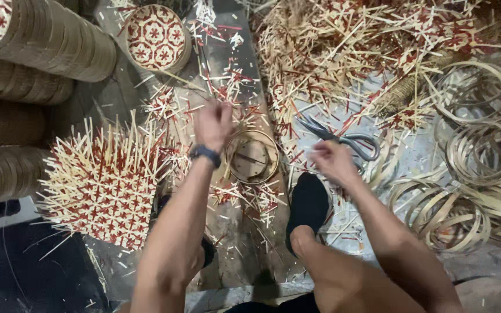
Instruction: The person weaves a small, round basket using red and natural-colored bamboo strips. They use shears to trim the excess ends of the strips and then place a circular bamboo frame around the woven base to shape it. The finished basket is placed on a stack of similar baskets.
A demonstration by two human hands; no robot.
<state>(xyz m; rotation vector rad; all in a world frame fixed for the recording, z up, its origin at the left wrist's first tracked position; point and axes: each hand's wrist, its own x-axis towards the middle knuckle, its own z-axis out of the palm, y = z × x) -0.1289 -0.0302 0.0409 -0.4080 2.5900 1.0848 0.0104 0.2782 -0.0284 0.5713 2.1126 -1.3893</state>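
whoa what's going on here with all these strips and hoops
A person sits on the floor among cut bamboo strips. The left hand, with a dark wristband, hovers blurred just above a small round bamboo hoop frame. The right hand is beside a pair of grey metal scissors; whether it grips anything is unclear. A red-and-natural woven mat with untrimmed strip ends lies to the left, loose thin bamboo rings are piled to the right, and stacked finished round lids sit at upper left.

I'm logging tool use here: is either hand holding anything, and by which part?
It cannot be told. Both hands are blurred: the left hand is above the bamboo ring, the right hand beside the scissors, handles nearest.
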